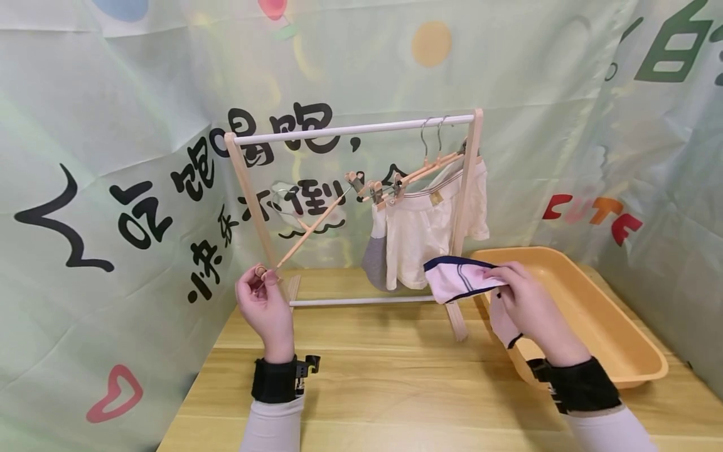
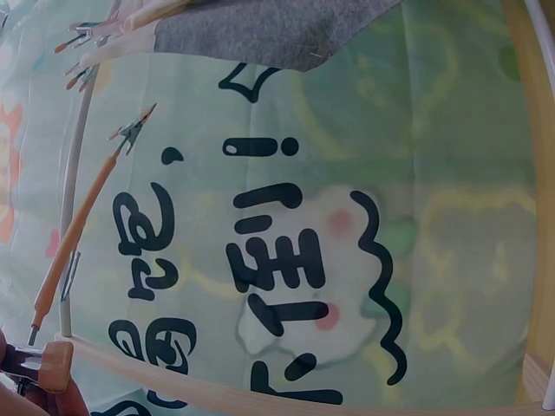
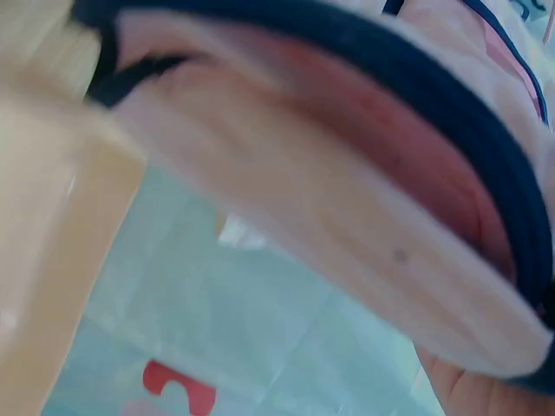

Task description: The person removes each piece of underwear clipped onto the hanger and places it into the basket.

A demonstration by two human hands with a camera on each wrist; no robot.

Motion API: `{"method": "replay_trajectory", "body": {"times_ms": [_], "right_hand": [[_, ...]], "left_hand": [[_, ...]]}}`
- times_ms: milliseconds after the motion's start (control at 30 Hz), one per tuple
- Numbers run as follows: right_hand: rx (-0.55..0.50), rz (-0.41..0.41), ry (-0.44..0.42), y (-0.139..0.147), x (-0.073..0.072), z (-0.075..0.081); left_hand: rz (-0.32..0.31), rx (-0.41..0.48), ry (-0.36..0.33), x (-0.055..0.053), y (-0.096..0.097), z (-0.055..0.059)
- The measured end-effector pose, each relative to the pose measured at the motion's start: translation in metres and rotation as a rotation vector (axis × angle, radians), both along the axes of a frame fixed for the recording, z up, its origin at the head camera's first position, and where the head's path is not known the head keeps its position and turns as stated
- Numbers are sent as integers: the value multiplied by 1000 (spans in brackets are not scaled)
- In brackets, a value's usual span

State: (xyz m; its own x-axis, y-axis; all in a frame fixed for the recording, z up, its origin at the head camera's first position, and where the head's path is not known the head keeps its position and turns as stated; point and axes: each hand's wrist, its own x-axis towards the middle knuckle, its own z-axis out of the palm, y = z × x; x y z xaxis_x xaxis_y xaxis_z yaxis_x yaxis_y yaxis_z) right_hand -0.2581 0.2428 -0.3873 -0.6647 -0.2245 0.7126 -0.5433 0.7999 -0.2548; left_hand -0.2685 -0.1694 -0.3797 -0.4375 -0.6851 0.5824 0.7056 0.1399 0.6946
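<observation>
My left hand [image 1: 270,311] pinches the clip at the near end of a wooden clip hanger [image 1: 312,231]. The hanger slants up to the right, its metal hook below the top rail of the drying rack [image 1: 339,131]. In the left wrist view, that wooden clip [image 2: 55,368] sits at my fingertips, with another clip [image 2: 130,132] at the far end. My right hand [image 1: 525,304] holds a pale pink garment [image 1: 449,284] with navy trim, in front of the rack's right leg. In the right wrist view, the garment's navy edge [image 3: 364,48] gapes around a pink inside.
White shorts [image 1: 420,235] and a white-and-grey garment [image 1: 375,262] hang from clip hangers on the rack's right side. A yellow plastic tub [image 1: 570,295] stands on the wooden table [image 1: 395,389] at right. Printed fabric hangs behind and at both sides.
</observation>
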Motion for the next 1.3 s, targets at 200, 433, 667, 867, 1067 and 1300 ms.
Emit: {"method": "replay_trajectory", "body": {"times_ms": [200,433,667,867,1067,1300], "right_hand": [[-34,-93,24,25,3,11],[-82,-150,2,47,-1,16],[-107,-229,-57,68,-5,9],[-68,-282,-134,83,-4,7],[15,-315,-260,95,-2,0],[95,-292,-316,100,-4,-13]], "left_hand": [[-1,-6,2,0,1,-1],[2,1,-2,0,1,-1],[7,-6,-6,0,1,-1],[10,-14,3,0,2,0],[1,-9,-1,1,2,2],[0,-15,2,0,2,1]]}}
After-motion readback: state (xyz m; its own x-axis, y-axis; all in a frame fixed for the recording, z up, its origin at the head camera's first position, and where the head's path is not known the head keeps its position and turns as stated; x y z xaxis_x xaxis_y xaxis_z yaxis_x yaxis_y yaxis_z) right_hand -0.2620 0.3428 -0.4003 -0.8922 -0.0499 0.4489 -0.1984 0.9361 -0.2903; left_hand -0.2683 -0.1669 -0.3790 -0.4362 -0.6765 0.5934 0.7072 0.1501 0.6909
